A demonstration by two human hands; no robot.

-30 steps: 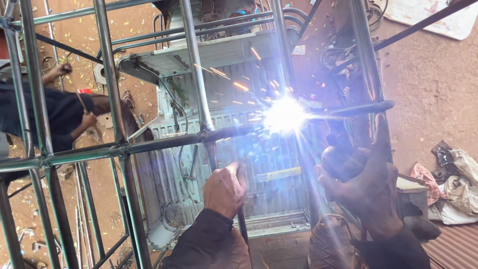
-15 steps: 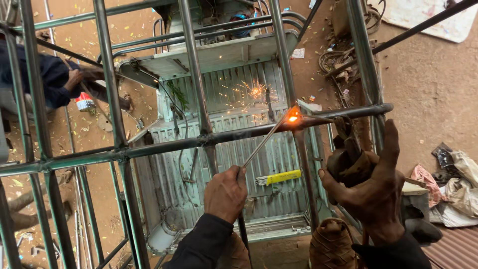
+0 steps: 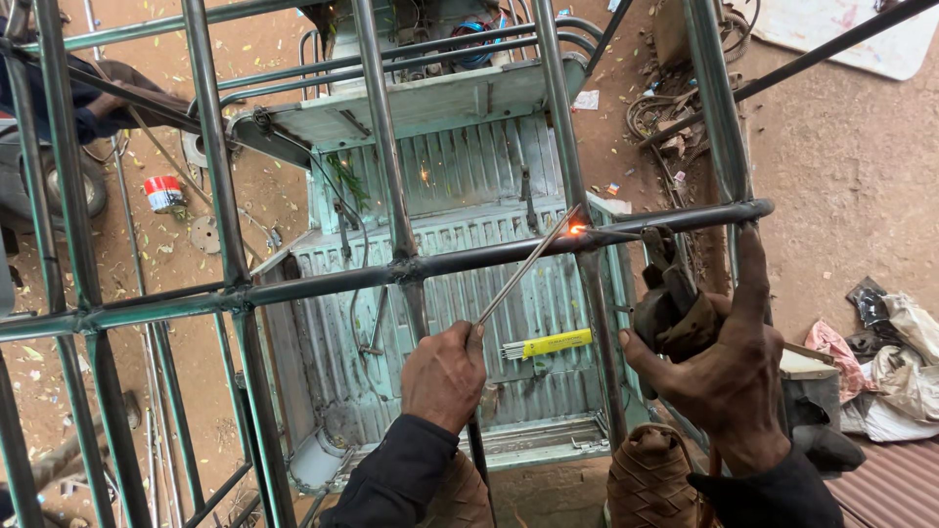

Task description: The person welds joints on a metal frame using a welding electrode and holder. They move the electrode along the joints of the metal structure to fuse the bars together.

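L hand [image 3: 445, 376] pinches welding rod [image 3: 528, 262] w/ closed fingers; rod runs to 1 o'clock, tip glowing on frame bar [image 3: 489, 256]. R hand [image 3: 734, 367] at 3 o'clock of L, wrapped round a dark clamp [image 3: 670, 303], index finger up touching bar.

View count: one, head-worn, no second view to overlap.

Position: high up, on the person's head, above a welded frame [image 3: 411, 264] of steel bars.

Facing: steeply downward, through the bars, onto a ribbed truck bed [image 3: 460, 323] and the dirt ground [image 3: 861, 166] around it.

Nearness: close to the left hand [image 3: 445, 376] and right hand [image 3: 729, 367], which enter from the bottom edge with the sleeves cut off; the ground lies well below.

Coverage: frame fills left and centre; bars run out of every edge. Another person [image 3: 68, 108] shows at upper left, partly behind bars, probably crouching.

Limits: the person's own body is out of frame.
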